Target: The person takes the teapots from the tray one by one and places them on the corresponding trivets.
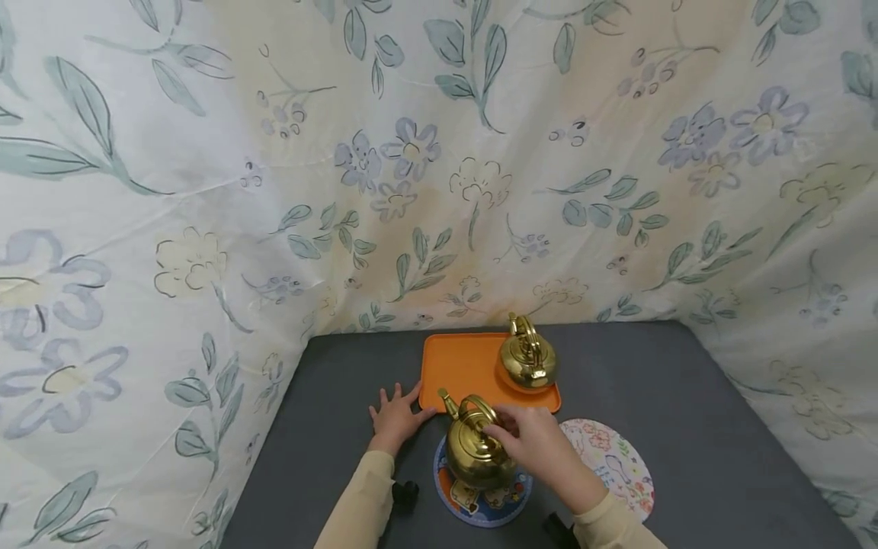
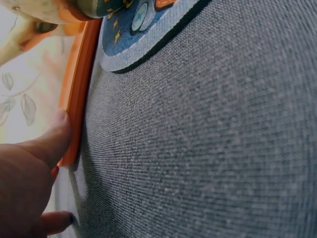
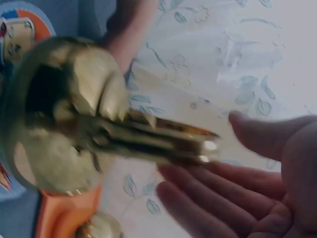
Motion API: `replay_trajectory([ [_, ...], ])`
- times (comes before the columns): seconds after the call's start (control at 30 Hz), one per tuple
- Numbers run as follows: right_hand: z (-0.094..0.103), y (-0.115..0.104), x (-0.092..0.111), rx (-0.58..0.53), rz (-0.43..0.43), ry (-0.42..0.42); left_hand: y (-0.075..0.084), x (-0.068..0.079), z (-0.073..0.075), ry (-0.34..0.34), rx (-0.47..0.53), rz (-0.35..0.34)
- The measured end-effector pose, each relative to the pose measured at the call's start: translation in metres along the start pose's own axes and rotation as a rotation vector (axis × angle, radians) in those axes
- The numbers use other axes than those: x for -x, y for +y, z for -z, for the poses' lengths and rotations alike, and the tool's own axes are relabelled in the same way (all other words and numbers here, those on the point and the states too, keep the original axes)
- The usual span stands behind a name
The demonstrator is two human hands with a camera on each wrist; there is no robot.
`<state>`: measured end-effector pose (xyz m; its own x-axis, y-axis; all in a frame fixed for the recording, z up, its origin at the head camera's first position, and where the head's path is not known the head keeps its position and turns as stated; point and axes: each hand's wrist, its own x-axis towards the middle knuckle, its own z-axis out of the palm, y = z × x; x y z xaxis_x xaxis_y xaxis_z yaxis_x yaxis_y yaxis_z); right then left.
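Note:
A brass teapot (image 1: 480, 454) with a raised loop handle stands on a round blue cartoon mat (image 1: 480, 517), its spout toward the far left. Beside its handle (image 3: 168, 144) is my right hand (image 1: 538, 438); in the right wrist view the fingers (image 3: 223, 196) reach along one side, loosely bent, with the thumb (image 3: 260, 141) apart on the other. My left hand (image 1: 398, 418) spreads its fingers at the near left corner of an orange tray (image 1: 459, 370), and its thumb (image 2: 57, 134) touches the tray's side in the left wrist view.
A second brass teapot (image 1: 527, 360) stands on the right part of the tray. A round floral mat (image 1: 627, 469) lies right of the blue one, partly behind my right forearm. Patterned cloth (image 1: 480, 191) hangs behind the dark grey tabletop (image 1: 686, 427).

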<state>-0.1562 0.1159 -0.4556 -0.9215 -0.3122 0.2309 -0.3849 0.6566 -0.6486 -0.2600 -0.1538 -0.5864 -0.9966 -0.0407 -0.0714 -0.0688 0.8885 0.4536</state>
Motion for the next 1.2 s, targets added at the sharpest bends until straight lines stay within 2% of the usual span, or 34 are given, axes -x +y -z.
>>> replay_trajectory([
  [0.1,0.009,0.0,-0.006,0.004,-0.031,-0.001,-0.002,0.001,0.002,0.003,-0.002,0.008],
  [0.17,0.015,-0.001,-0.01,0.04,-0.039,0.039,-0.002,0.001,0.004,0.001,0.001,0.01],
  [0.37,0.033,-0.004,-0.022,0.147,0.017,0.152,-0.002,0.001,0.006,-0.021,0.007,0.008],
  [0.6,0.043,0.002,-0.04,0.164,0.029,0.171,-0.002,0.002,0.008,-0.033,0.014,0.004],
  [0.8,0.048,0.012,-0.059,0.213,-0.068,0.192,-0.004,0.003,0.007,-0.027,0.017,-0.011],
  [0.93,0.052,0.017,-0.07,0.239,-0.142,0.178,-0.007,0.004,0.005,-0.029,0.013,-0.01],
  [1.2,0.049,0.029,-0.079,0.273,-0.184,0.158,-0.011,0.009,0.003,-0.021,0.021,-0.022],
])
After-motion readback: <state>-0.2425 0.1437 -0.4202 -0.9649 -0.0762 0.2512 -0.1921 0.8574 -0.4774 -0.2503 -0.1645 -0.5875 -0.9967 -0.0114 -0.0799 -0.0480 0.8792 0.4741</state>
